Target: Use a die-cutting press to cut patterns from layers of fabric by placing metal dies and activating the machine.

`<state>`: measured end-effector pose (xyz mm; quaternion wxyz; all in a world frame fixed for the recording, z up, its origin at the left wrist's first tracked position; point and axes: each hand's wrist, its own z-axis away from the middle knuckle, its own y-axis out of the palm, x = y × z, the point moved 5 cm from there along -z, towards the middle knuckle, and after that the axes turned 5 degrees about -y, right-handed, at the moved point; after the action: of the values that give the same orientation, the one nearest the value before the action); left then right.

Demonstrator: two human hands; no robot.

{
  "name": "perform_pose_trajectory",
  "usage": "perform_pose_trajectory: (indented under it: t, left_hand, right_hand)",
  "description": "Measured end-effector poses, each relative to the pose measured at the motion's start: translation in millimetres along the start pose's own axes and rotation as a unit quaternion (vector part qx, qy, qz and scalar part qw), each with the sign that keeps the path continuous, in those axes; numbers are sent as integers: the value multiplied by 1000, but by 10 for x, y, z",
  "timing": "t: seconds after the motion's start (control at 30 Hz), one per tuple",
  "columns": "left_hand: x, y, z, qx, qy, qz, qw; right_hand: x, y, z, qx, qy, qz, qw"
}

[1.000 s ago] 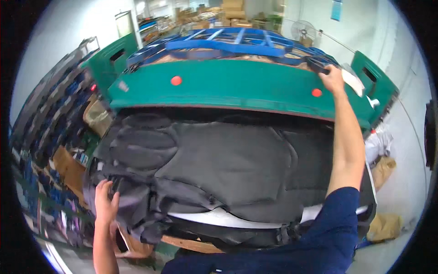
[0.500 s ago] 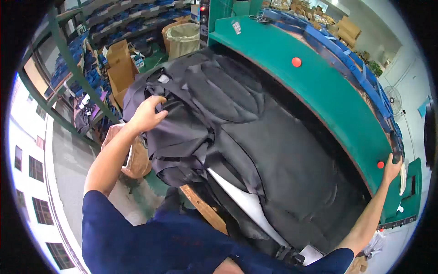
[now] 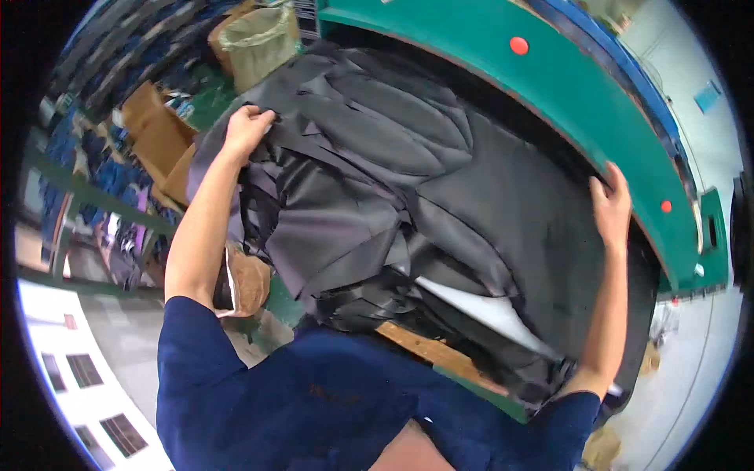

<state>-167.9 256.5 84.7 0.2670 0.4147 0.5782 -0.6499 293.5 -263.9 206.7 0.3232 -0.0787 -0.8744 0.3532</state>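
A wide green machine bed (image 3: 597, 102) is curving across the top and right of the view, carrying 2 red round buttons, 1 (image 3: 518, 45) near the top and 1 (image 3: 666, 206) lower on the right. Against its inner edge a large stack of black fabric sheets (image 3: 440, 196) is lying spread over a work surface, filling the middle of the picture; the top layers are sitting in loose overlapping folds toward the left and flatter toward the right. A white sheet (image 3: 479, 306) is showing from under the black layers near the front, just above a wooden board edge (image 3: 428, 353).

The person, in a dark blue short-sleeved shirt (image 3: 314, 400), is leaning over the stack with both arms stretched out. The left hand (image 3: 247, 129) is closing its fingers on the upper left corner of the fabric, gripping a bunched fold. The right hand (image 3: 611, 206) is lying with fingers together and extended on the far right edge of the fabric, right beside the green bed; whether it is pinching the cloth or only pressing on it, I cannot tell.

To the left of the stack, cardboard boxes (image 3: 157, 133) are standing on the floor, and a bin lined with a pale bag (image 3: 263, 43) is sitting near the top. A brown paper bundle (image 3: 247, 279) is resting just under the left forearm. Blue shelving (image 3: 102, 180) is running along the far left.
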Motion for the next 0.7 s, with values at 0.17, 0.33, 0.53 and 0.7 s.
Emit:
perform_pose_trajectory:
  t: [0.17,0.33,0.53,0.7]
  left_hand:
    - [111,250,-462,48,-50,-39,997]
    - [122,454,-355,112,-140,185,966]
    - [-17,391,-227,128,-218,283,925]
    - [33,476,-431,33,-234,265,935]
  right_hand:
    - [1226,1084,145,49,-45,-29,997]
    - [1878,2006,285,134,-61,-59,987]
    - [2348,2586,174,201,-77,-100,971]
    - [2622,3050,-9,188,-162,-151,957]
